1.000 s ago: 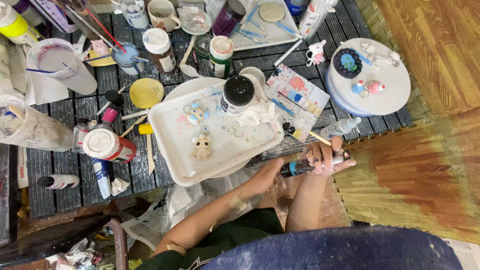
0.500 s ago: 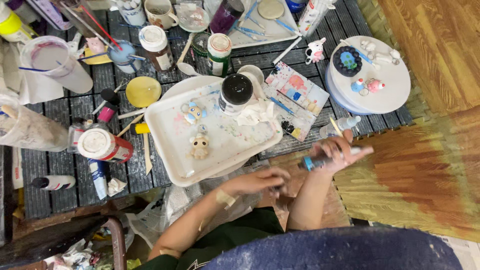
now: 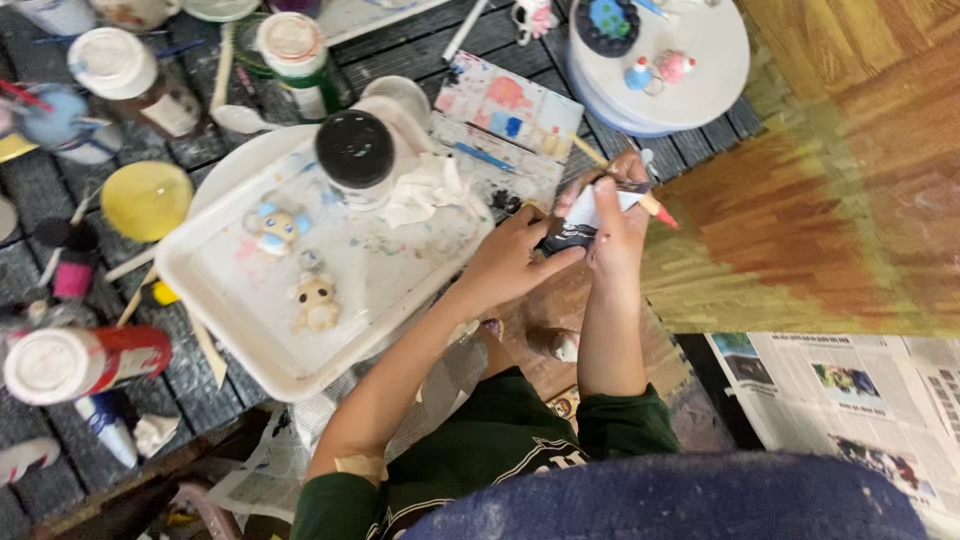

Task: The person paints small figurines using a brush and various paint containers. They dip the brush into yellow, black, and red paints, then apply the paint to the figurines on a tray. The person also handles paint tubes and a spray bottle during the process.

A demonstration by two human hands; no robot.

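Both my hands meet just off the right edge of the dark slatted table. My right hand point(image 3: 612, 220) grips a small white paint tube point(image 3: 585, 212) and also a thin brush with an orange-red tip point(image 3: 660, 211). My left hand point(image 3: 508, 258) pinches the tube's black end point(image 3: 562, 238). To the left lies a white tray point(image 3: 225, 300) with a blue-eared figurine point(image 3: 275, 226), a beige figurine point(image 3: 316, 301), a black-lidded jar point(image 3: 354, 150) and a crumpled tissue point(image 3: 425, 190).
A paint-smeared paper palette point(image 3: 505, 105) lies beyond my hands. A round white stand point(image 3: 700, 60) with small painted figures sits at the back right. Paint bottles point(image 3: 80, 360), a yellow lid point(image 3: 146, 199) and brushes crowd the left. Newspaper point(image 3: 850, 390) covers the floor at right.
My hands have come together on the paint tube; before, my right hand was apart with a blue-tipped tool. The view has moved closer and shifted right.
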